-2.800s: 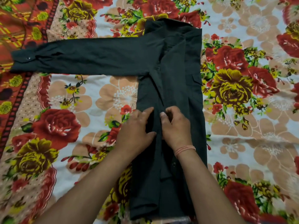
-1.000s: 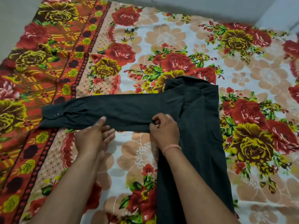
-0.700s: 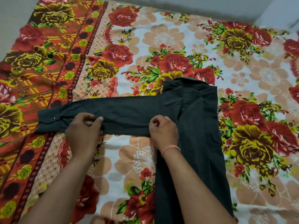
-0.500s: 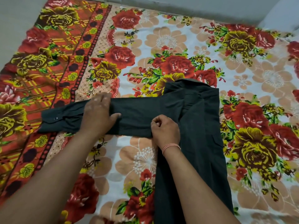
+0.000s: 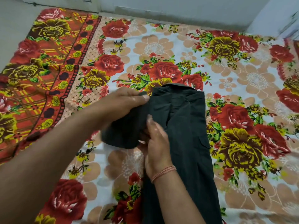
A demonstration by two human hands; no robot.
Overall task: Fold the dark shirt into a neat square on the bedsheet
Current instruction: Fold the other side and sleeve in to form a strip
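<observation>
both hands (image 5: 124,101) (image 5: 156,143) grip one dark shirt (image 5: 186,135) on one bedsheet (image 5: 161,46).

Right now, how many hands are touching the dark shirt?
2. The left hand grips the sleeve near the collar; the right hand holds the dark shirt at its left edge.

Dark shirt (image 5: 186,135) lies as a long narrow strip down the floral bedsheet (image 5: 161,47), collar at the far end, its left sleeve (image 5: 126,131) bunched up, lifted, blurred at the body's left edge
</observation>
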